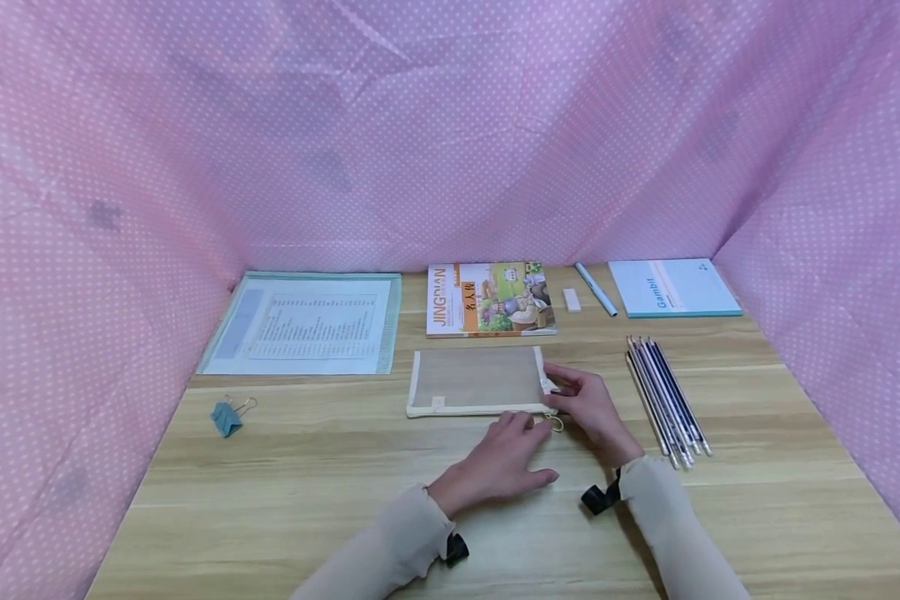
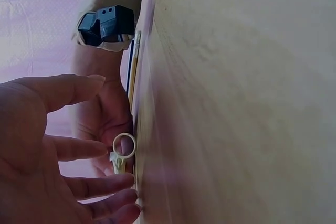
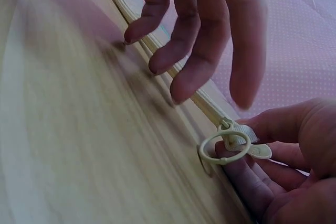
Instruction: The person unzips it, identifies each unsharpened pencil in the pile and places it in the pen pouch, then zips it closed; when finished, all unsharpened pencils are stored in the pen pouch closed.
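Fingers of the left hand [image 1: 498, 462] lie spread, tips touching the pouch [image 1: 474, 381] edge. Right hand [image 1: 588, 408] grips the pouch's end, the ring pull [image 3: 224, 147] just beside its fingertips.

Bare counter [image 1: 330, 467] lies open left of the pouch [image 1: 476, 379]; pencils [image 1: 667, 400] flank its right, a book [image 1: 491, 298] sits just behind

My right hand [image 3: 286, 171] pinches the end tab beside the cream zipper ring pull [image 3: 224, 147] at the pouch's edge. My left hand [image 3: 199, 30] hovers above, fingertips touching the zipper line [image 3: 157, 51] along the wooden table [image 3: 68, 145].
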The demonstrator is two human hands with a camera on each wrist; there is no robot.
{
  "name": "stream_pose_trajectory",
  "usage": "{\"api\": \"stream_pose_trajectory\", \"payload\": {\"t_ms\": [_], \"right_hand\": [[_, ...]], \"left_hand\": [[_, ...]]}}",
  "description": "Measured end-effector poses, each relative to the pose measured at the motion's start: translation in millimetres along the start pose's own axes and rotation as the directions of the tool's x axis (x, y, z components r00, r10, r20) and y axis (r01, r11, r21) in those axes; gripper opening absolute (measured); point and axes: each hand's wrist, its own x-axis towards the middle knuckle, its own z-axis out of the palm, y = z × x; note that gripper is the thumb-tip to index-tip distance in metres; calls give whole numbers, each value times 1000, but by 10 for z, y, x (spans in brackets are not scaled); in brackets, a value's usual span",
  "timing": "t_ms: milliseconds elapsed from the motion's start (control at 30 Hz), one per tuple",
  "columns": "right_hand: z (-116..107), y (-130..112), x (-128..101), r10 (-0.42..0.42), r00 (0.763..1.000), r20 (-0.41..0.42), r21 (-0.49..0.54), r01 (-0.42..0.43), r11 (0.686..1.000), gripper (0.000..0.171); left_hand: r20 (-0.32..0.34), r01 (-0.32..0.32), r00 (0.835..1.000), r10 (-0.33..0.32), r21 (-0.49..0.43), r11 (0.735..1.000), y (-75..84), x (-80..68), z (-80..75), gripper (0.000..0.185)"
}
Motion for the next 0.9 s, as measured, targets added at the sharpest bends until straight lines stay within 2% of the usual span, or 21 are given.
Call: {"api": "stream_pose_trajectory", "payload": {"t_ms": [300, 433, 567, 667, 800, 900], "right_hand": [[-15, -12, -23, 4, 1000, 0, 3, -4, 1000, 59], [-13, 2, -15, 14, 1000, 1, -4, -14, 1000, 59], [-2, 3, -11, 8, 1000, 2, 9, -8, 1000, 59], [4, 1, -16, -10, 1000, -2, 32, 10, 999, 60], [13, 1, -24, -26, 1000, -12, 47, 27, 999, 59], [20, -2, -32, -30, 999, -22, 35, 31, 999, 59]], "left_hand": [[-5, 3, 1000, -3, 140, 990, 101, 170, 59, 64], [-3, 13, 1000, -12, 133, 991, 132, 216, 84, 60], [-2, 58, 998, -58, 1, 998, 142, 255, 94, 52], [-33, 103, 994, -109, -138, 985, 133, 285, 83, 38], [-116, 130, 979, -167, -271, 954, 101, 308, 63, 20], [-209, 125, 959, -192, -296, 947, 64, 311, 64, 13]]}}
